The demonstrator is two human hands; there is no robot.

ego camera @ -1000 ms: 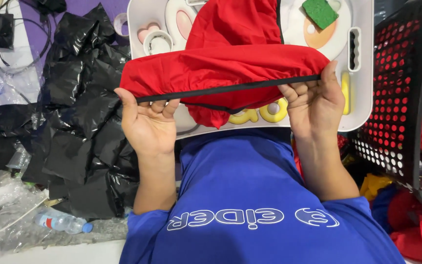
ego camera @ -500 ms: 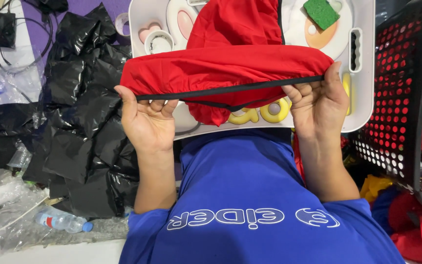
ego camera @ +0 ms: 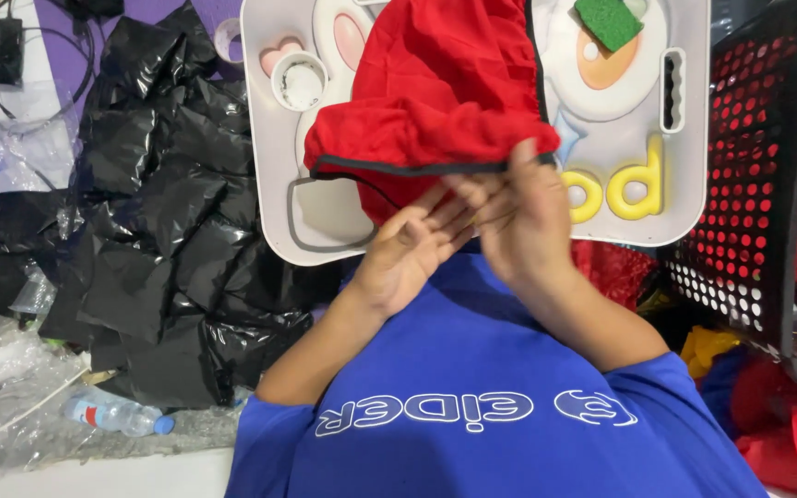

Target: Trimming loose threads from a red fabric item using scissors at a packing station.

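Two hands at frame centre: right hand [ego camera: 518,217] fingers pinching red garment [ego camera: 445,88] black hem; left hand [ego camera: 412,249] open, flat beneath; advisable: keep hem taut.

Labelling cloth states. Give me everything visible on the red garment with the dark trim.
The red garment is soft, creased fabric, folded into a bunched heap with a dark band along its near edge. It lies on a white tray, covering the tray's middle. The right hand pinches the banded edge near its right end; the left hand is open, palm up, fingertips at the underside. What kind of garment it is cannot be told.
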